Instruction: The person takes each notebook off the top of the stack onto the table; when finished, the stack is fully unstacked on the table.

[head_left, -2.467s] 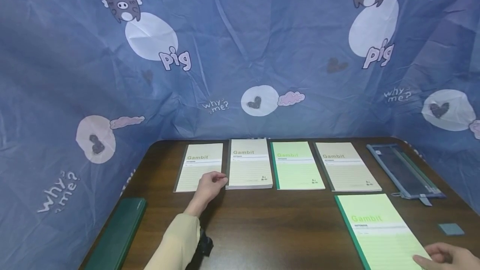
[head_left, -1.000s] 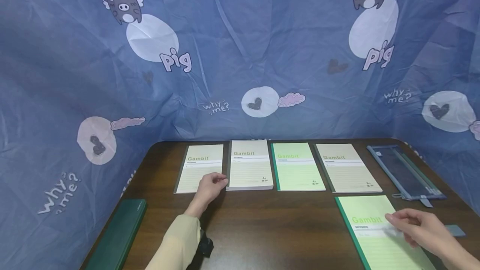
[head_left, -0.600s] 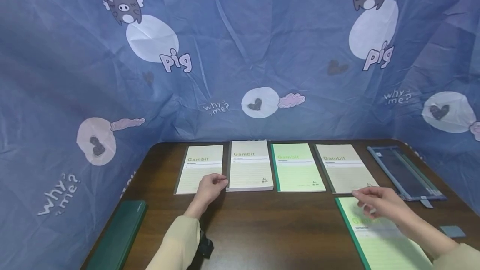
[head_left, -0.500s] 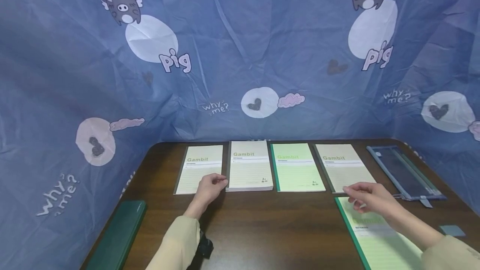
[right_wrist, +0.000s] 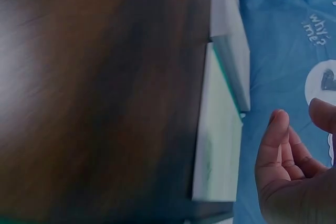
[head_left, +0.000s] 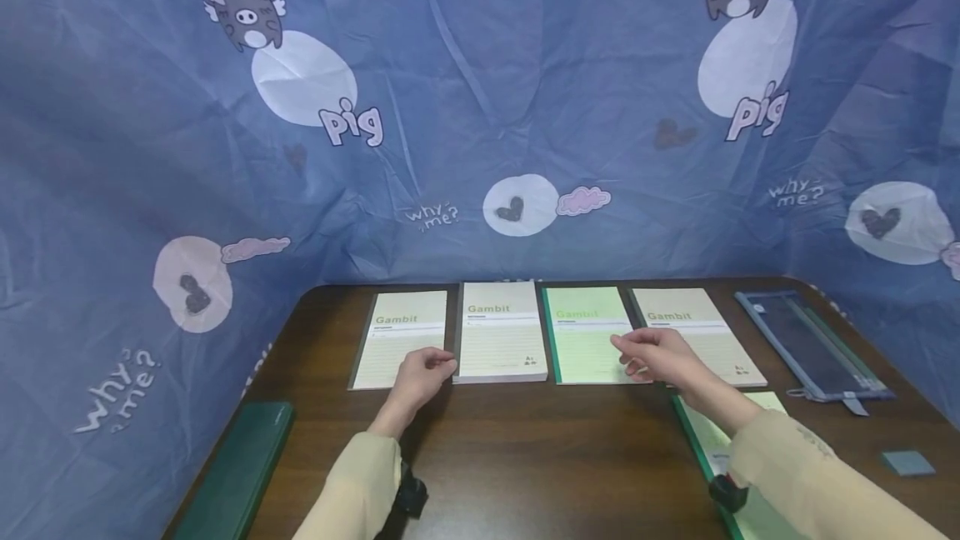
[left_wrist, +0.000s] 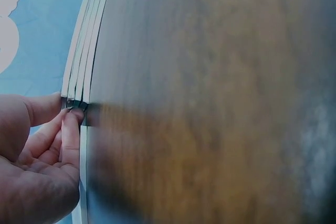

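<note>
My left hand pinches the near left corner of a stack of cream notebooks. In the left wrist view, thumb and fingertips meet at the spine end of several layered notebooks. Over the lower right part of a green notebook hovers my right hand, its fingers loosely bent. The right wrist view shows a gap between thumb and fingers, with nothing held. A second cream notebook lies left of the stack, another cream one right of the green notebook.
Under my right forearm lies another green notebook, partly hidden. A mesh zip pouch and a small blue-grey pad are at the right. On the left of the brown table is a dark green case. A blue curtain hangs behind.
My right hand has let go of the front green notebook's right edge and moved up and left, over the green notebook in the row. The left hand stays at the stack's corner.
</note>
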`<state>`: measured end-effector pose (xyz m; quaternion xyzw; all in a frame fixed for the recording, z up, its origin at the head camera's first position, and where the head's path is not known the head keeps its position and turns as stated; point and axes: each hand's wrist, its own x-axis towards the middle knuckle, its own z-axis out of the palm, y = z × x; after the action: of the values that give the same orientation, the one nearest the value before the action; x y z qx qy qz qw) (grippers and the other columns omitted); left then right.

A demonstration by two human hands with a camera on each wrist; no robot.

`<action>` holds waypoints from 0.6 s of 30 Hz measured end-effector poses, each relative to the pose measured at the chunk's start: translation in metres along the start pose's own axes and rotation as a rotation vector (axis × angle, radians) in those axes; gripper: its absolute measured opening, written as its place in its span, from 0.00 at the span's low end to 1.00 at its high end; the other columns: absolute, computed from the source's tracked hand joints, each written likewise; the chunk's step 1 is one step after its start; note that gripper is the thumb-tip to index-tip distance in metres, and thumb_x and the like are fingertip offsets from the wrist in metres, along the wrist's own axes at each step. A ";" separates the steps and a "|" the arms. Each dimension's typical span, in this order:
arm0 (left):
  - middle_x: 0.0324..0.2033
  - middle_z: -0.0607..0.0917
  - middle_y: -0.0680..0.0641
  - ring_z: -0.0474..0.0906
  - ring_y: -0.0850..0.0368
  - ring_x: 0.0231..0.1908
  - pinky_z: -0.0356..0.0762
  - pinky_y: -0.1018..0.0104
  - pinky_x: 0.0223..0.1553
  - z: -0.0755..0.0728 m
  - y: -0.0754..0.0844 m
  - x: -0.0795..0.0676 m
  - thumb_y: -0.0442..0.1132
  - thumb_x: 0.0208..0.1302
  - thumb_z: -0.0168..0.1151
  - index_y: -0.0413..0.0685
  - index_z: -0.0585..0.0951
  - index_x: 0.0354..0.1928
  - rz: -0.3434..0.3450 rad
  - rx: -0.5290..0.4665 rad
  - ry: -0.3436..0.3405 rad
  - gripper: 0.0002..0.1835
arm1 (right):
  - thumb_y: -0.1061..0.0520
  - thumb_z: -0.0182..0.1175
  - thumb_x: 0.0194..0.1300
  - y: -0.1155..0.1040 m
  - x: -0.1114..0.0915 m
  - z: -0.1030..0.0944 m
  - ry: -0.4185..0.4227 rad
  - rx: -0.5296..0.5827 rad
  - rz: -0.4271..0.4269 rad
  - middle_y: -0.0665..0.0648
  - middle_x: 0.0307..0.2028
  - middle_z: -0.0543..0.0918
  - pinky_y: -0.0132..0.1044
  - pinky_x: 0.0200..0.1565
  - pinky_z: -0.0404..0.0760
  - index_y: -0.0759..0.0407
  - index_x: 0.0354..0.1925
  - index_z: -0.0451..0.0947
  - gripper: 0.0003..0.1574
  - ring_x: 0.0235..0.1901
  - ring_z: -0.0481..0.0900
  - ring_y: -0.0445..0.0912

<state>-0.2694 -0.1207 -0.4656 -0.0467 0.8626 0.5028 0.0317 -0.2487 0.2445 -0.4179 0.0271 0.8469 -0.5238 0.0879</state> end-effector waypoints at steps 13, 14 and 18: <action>0.46 0.83 0.41 0.78 0.45 0.49 0.75 0.49 0.53 0.000 0.000 0.002 0.38 0.68 0.63 0.37 0.83 0.51 -0.016 -0.012 0.007 0.14 | 0.44 0.62 0.70 -0.025 0.049 0.043 0.019 0.120 0.022 0.69 0.46 0.82 0.37 0.38 0.83 0.74 0.57 0.74 0.35 0.31 0.82 0.43; 0.46 0.83 0.41 0.78 0.46 0.49 0.75 0.49 0.52 0.000 0.000 0.003 0.38 0.68 0.63 0.37 0.83 0.51 -0.015 -0.014 0.005 0.14 | 0.44 0.62 0.70 -0.027 0.051 0.046 0.020 0.123 0.020 0.69 0.45 0.82 0.37 0.39 0.83 0.74 0.57 0.74 0.35 0.31 0.81 0.43; 0.45 0.83 0.41 0.78 0.47 0.48 0.75 0.50 0.51 0.001 -0.002 0.002 0.38 0.68 0.63 0.36 0.83 0.51 -0.009 -0.016 0.000 0.14 | 0.46 0.62 0.70 -0.030 0.058 0.062 0.033 0.131 0.017 0.68 0.42 0.83 0.38 0.38 0.84 0.74 0.55 0.76 0.32 0.30 0.82 0.44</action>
<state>-0.2712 -0.1208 -0.4675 -0.0508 0.8582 0.5097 0.0333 -0.3022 0.1727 -0.4288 0.0486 0.8119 -0.5767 0.0764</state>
